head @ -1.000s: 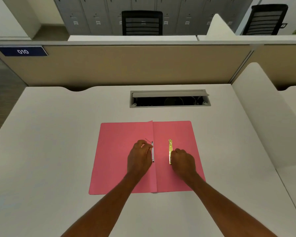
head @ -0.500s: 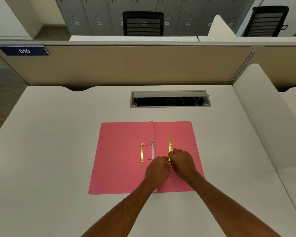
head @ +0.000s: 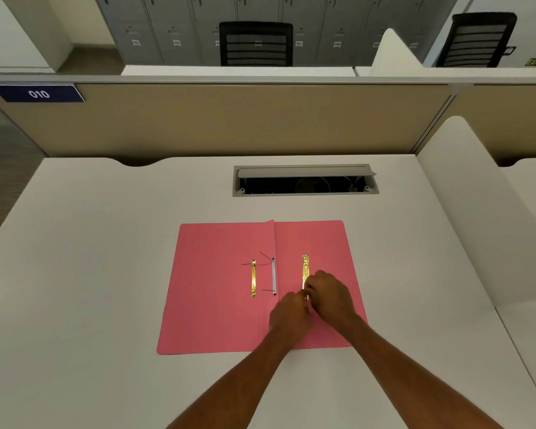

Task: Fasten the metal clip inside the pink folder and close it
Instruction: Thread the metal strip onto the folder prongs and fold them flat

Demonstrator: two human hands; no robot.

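The pink folder (head: 217,292) lies open and flat on the white desk. On its left half sits a gold metal strip (head: 253,278) with thin prongs sticking out, and a white strip (head: 274,276) lies along the fold. A gold metal clip bar (head: 305,267) lies on the right half. My right hand (head: 330,294) pinches the near end of this bar. My left hand (head: 290,315) meets it at the same end, fingertips touching the bar. The bar's near end is hidden by my fingers.
An open cable hatch (head: 305,180) is set into the desk behind the folder. A beige partition (head: 229,119) closes the far edge, and a white divider (head: 464,205) stands on the right. A blue "010" label (head: 37,93) hangs at the upper left.
My left hand left the strips by the fold and moved right to join my right hand at the near end of the gold bar. The left gold strip is now uncovered.
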